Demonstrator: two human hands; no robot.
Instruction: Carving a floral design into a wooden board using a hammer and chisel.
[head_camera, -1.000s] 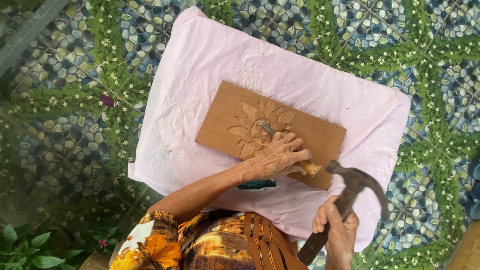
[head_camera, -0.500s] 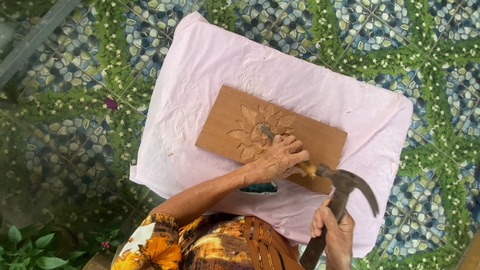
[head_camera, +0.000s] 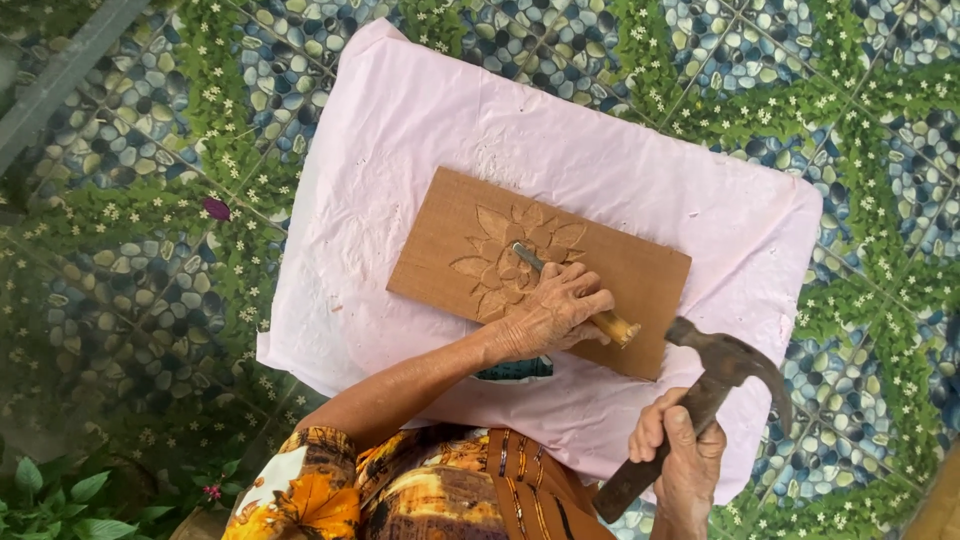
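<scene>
A brown wooden board (head_camera: 640, 275) with a carved flower (head_camera: 505, 260) lies on a pink cloth (head_camera: 420, 130). My left hand (head_camera: 548, 312) grips a chisel (head_camera: 600, 322) with a wooden handle, its metal tip resting on the flower carving. My right hand (head_camera: 680, 455) holds a claw hammer (head_camera: 725, 375) by its dark handle, the metal head raised to the right of the chisel's butt end, a short gap apart.
The cloth covers a surface above a pebble-mosaic floor (head_camera: 130, 250) with green bands of small white flowers. Green leafy plants (head_camera: 60, 495) grow at the lower left. A grey bar (head_camera: 60, 70) crosses the upper left corner. My patterned orange clothing (head_camera: 400, 490) fills the bottom.
The hammer has shifted slightly, its head staying close to the right of the chisel's handle end. My left hand keeps the chisel on the carving.
</scene>
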